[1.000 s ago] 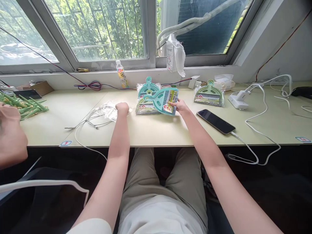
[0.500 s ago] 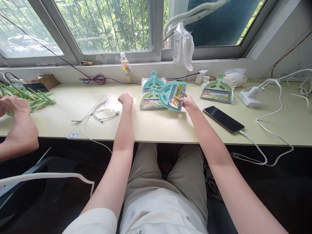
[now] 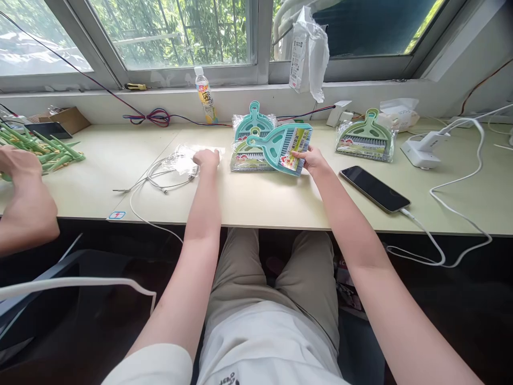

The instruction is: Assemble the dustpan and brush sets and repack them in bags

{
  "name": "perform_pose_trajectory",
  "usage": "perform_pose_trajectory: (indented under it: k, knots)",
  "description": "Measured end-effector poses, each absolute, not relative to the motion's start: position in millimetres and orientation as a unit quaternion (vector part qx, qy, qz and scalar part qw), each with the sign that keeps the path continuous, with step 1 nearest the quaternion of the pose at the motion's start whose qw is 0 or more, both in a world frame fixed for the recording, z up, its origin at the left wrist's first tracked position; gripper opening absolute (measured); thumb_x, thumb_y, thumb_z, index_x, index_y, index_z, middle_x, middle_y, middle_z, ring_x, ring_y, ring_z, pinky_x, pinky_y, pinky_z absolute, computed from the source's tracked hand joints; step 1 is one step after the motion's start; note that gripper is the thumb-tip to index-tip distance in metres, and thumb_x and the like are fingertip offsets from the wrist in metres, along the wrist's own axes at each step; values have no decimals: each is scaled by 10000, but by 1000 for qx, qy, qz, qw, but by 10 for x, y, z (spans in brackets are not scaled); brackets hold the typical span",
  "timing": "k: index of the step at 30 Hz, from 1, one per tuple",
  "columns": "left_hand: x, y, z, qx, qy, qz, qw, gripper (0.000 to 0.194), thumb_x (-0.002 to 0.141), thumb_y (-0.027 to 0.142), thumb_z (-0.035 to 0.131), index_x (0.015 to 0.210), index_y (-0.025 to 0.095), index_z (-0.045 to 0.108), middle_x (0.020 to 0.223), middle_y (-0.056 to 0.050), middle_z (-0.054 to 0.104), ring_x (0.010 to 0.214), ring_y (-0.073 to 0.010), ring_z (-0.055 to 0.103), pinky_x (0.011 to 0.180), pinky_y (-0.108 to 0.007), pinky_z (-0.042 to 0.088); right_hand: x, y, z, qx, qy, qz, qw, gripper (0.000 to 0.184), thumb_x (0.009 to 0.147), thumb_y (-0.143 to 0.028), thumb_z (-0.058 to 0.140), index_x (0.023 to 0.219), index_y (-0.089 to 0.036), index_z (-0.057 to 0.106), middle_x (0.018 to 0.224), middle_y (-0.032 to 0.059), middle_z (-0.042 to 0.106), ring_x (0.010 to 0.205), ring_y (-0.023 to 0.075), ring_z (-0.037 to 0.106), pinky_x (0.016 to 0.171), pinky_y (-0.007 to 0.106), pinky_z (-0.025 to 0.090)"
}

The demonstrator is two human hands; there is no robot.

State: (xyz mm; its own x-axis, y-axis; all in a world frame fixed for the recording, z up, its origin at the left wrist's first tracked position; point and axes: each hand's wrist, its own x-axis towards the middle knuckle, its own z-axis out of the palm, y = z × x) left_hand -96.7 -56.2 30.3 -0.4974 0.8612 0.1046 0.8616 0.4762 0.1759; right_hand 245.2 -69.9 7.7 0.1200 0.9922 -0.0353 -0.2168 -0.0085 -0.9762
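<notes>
My right hand [image 3: 313, 160] grips the labelled end of a teal mini dustpan-and-brush set [image 3: 280, 145], held tilted just above the desk. Under and behind it lies a small stack of the same sets in clear bags [image 3: 251, 140]. My left hand [image 3: 207, 159] is closed on the edge of a clear plastic bag [image 3: 182, 158] lying flat on the desk, beside a coil of white cable [image 3: 160, 179]. A green bagged set [image 3: 365, 140] rests apart to the right.
A black phone [image 3: 374, 188] on a white charging cable lies right of my hand. A drink bottle [image 3: 204, 95] stands on the sill. Another person's hand [image 3: 16, 166] works at green sticks [image 3: 48, 149] at far left. A white charger [image 3: 424, 149] sits at right.
My left hand has slid a little left onto the clear bag. My right hand keeps hold of the teal set; the view has shifted slightly.
</notes>
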Motion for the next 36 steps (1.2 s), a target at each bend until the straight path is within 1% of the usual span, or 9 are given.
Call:
perform_pose_trajectory:
  k: [3, 7, 11, 16, 21, 24, 28, 31, 36]
  knots:
    - [-976, -551, 288, -505, -857, -99, 6, 529, 946, 515, 477, 1075, 55, 704, 1110, -267, 674, 1125, -402, 628, 903, -445, 499, 2446, -694, 61, -488, -396, 525, 575, 493, 602, -33, 882, 1008, -182, 645, 934, 62, 751, 976, 292, 740, 907, 508, 630]
    - [-976, -520, 321, -527, -846, -77, 2, 396, 893, 347, 578, 1160, 72, 678, 1181, -255, 664, 1175, -391, 619, 929, -435, 498, 2430, -699, 53, -489, -393, 527, 573, 458, 591, -12, 871, 947, -179, 635, 922, 62, 750, 985, 294, 737, 920, 514, 623]
    - [-963, -506, 350, -542, -838, -68, -1, 365, 835, 244, 622, 1156, 83, 683, 1155, -233, 675, 1172, -359, 632, 935, -406, 499, 2430, -698, 59, -489, -390, 527, 575, 459, 584, 0, 867, 927, -185, 626, 922, 59, 750, 1005, 295, 732, 940, 518, 614]
    - [-890, -583, 416, -537, -824, -176, 51, 381, 936, 185, 405, 1184, 47, 659, 1238, -271, 637, 1204, -370, 591, 1032, -486, 435, 2443, -693, 65, -483, -376, 529, 588, 429, 599, 25, 842, 911, -182, 633, 909, 49, 751, 962, 271, 739, 926, 491, 625]
    - [-698, -760, 631, -573, -736, -340, 121, 425, 986, 233, 282, 1181, 124, 643, 1247, -207, 632, 1271, -347, 514, 1093, -518, 381, 2438, -707, 80, -479, -353, 529, 605, 404, 612, 28, 827, 900, -178, 634, 888, 30, 752, 867, 220, 744, 860, 424, 652]
    - [-550, -830, 727, -618, -666, -400, 117, 332, 959, 256, 369, 1038, 170, 679, 1196, -163, 645, 1298, -342, 483, 1132, -539, 334, 2437, -718, 99, -472, -342, 529, 617, 400, 613, 29, 825, 897, -176, 632, 888, 26, 754, 847, 204, 742, 836, 392, 656]
    - [-437, -828, 747, -679, -603, -405, 107, 182, 873, 242, 520, 764, 203, 661, 1196, -117, 632, 1289, -330, 482, 1204, -565, 223, 2449, -716, 120, -456, -341, 520, 637, 398, 622, 19, 823, 910, -181, 634, 899, 22, 757, 862, 201, 739, 832, 382, 654]
    - [-438, -789, 705, -728, -569, -375, 74, 195, 830, 246, 573, 644, 211, 621, 1173, -93, 632, 1242, -316, 511, 1228, -572, 167, 2456, -702, 133, -441, -325, 506, 666, 391, 644, -5, 821, 927, -189, 623, 928, 11, 755, 900, 188, 735, 870, 375, 641]
    - [-431, -716, 567, -764, -551, -335, 36, 226, 788, 225, 581, 565, 205, 615, 1111, -89, 633, 1214, -312, 518, 1219, -557, 187, 2443, -688, 159, -408, -296, 502, 703, 364, 681, -40, 816, 933, -194, 603, 962, 13, 754, 959, 185, 728, 909, 362, 626]
